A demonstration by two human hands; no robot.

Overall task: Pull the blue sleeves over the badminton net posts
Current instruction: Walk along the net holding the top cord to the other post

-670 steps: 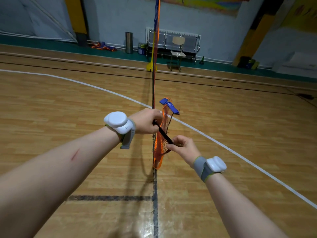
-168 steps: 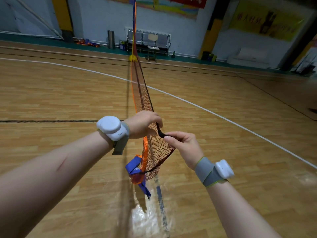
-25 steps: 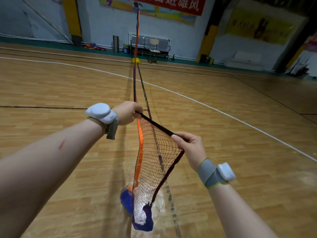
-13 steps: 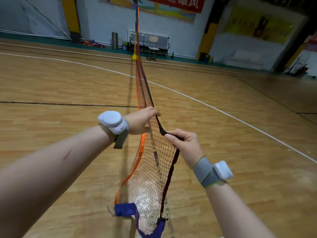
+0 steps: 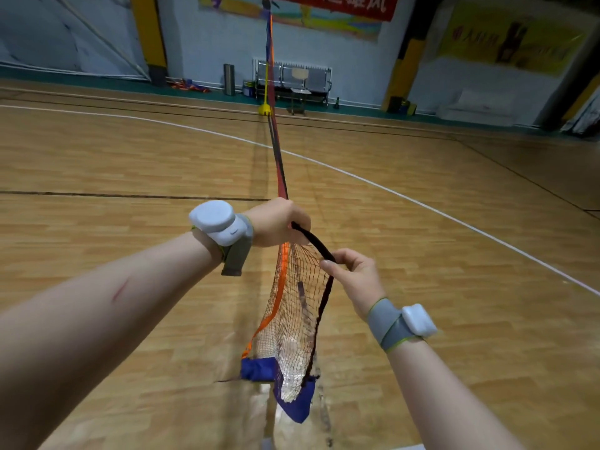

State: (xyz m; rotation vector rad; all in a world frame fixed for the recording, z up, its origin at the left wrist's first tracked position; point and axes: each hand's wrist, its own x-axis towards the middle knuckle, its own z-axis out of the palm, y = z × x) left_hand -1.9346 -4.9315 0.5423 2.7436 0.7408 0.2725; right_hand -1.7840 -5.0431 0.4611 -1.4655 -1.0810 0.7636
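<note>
Head view: left hand grips and right hand pinches the black top band of the orange mesh net. Its blue fabric sleeve dangles below both hands. Judged step: straightening the net end. The next move calls for reaching the sleeve's opening; no near post is visible.

Bare forearms, grey wrist straps — white oval pods
</note>
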